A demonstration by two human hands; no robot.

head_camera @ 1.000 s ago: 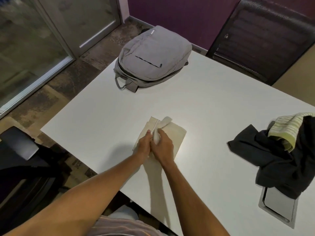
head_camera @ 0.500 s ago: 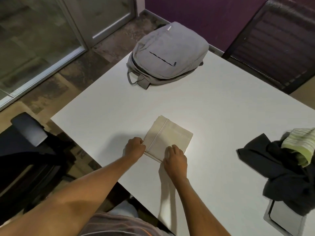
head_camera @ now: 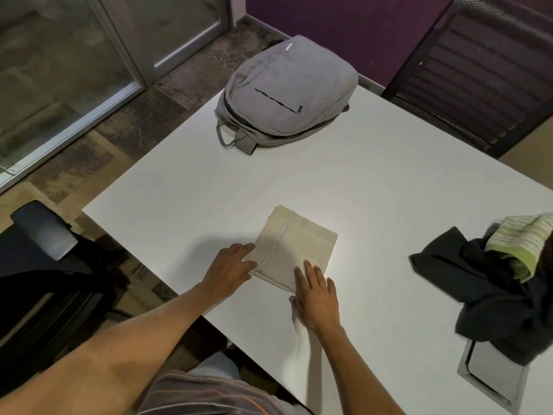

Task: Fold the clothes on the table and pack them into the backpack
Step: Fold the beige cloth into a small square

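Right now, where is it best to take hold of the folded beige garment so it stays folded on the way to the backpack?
Probably by its two side edges, one hand from each side. The folded beige garment lies flat as a compact rectangle; the left hand and right hand already rest at its near corners. Sliding fingers under both sides should keep the layers together toward the grey backpack.

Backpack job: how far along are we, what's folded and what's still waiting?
Done: the beige garment lies folded in a neat rectangle. In hand: the left hand and right hand rest flat at its near edge, fingers straight. Left: nothing looks packed; the grey backpack lies apart. The dark garment and striped green cloth sit crumpled, unfolded, on the table.
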